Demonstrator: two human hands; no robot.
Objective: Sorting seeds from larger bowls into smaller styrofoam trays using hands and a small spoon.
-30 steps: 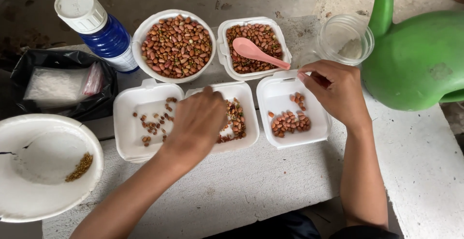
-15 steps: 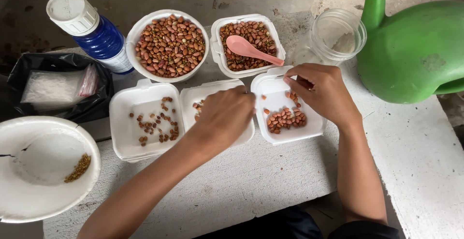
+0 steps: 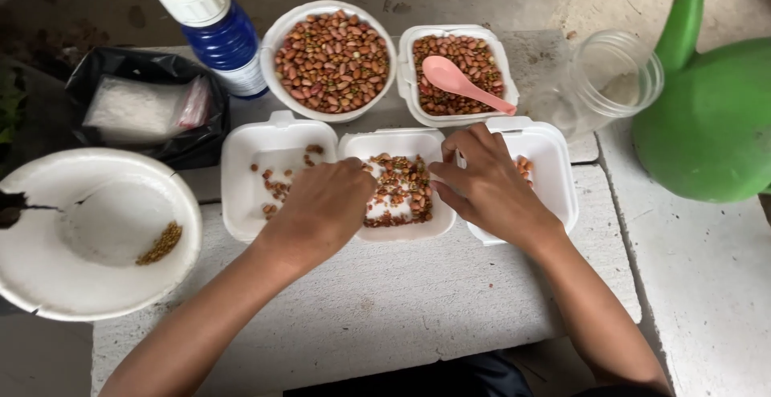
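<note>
Both hands over middle foam tray (image 3: 399, 224) on worktop (image 3: 418, 300): left hand (image 3: 321, 208) fingers curled, contents unclear; right hand (image 3: 486, 184) fingers pinched narrow. Middle tray holds most sorted beans, left tray (image 3: 241, 172) few; round bowl (image 3: 333, 59) still full – sorting looks early

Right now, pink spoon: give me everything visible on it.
The pink spoon looks like smooth plastic, one piece, with an oval bowl and a tapering handle. It lies bowl-up across the beans in the square white foam tray, bowl toward the tray's middle, handle running out over its right front rim. No hand touches it.
</note>
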